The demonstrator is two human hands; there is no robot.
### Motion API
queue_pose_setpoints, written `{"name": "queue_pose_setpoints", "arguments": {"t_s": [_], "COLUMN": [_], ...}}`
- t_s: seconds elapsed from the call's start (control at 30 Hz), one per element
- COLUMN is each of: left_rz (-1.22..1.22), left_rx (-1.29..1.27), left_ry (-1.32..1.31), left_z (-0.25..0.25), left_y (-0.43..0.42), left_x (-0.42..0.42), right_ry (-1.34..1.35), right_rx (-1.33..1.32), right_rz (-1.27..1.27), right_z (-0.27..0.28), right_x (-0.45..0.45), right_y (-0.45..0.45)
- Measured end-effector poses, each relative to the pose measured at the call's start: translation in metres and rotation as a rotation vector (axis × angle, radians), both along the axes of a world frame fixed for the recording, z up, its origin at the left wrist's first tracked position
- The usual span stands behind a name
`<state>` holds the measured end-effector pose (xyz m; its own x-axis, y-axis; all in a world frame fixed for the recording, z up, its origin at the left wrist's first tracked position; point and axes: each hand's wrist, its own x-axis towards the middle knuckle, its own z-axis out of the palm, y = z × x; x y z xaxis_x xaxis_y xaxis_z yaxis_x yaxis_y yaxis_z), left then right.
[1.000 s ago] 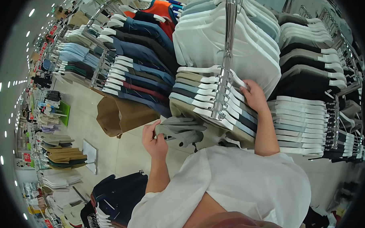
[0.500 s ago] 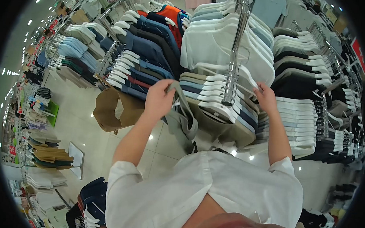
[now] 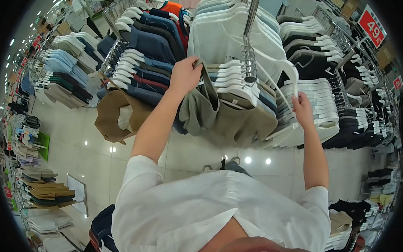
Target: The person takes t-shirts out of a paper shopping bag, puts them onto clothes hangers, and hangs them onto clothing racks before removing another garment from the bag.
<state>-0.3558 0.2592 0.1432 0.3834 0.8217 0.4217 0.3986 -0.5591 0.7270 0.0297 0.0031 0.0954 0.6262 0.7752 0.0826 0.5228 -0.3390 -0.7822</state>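
Observation:
My left hand [image 3: 186,74] is closed on the upper edge of a grey-green garment [image 3: 199,106], which hangs down in loose folds left of the front rack. Out to the right, my right hand [image 3: 302,107] grips one end of a white hanger [image 3: 279,63]. That hanger carries no garment and is tilted, its hook pointing up and to the right. Between my hands, white hangers with folded-over garments [image 3: 237,120] hang from the chrome rack arm [image 3: 250,64]; the front garment is olive brown.
A brown bag [image 3: 108,116] hangs at the left beside a rack of navy clothes [image 3: 150,45]. White shirts [image 3: 216,36] hang behind the rack arm. On the right are more loaded racks and a red price sign [image 3: 372,26]. Tiled floor [image 3: 193,153] shows below.
My right hand has drawn the white hanger off the rack area and out to the right. My left hand has raised the grey-green garment, which now hangs more open. The view has shifted.

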Motion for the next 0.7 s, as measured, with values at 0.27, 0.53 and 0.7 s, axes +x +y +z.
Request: {"name": "queue_pose_setpoints", "arguments": {"t_s": [0.27, 0.53, 0.7], "left_rz": [0.050, 0.129, 0.138], "left_rx": [0.027, -0.011, 0.048], "left_ry": [0.039, 0.085, 0.235], "left_z": [0.010, 0.036, 0.048], "left_y": [-0.010, -0.051, -0.105], "left_x": [0.000, 0.001, 0.007], "right_ry": [0.037, 0.311, 0.264], "right_rx": [0.444, 0.175, 0.180], "right_rz": [-0.079, 0.310, 0.366], "right_z": [0.000, 0.025, 0.037], "right_x": [-0.023, -0.072, -0.102], "right_y": [-0.112, -0.154, -0.155]}}
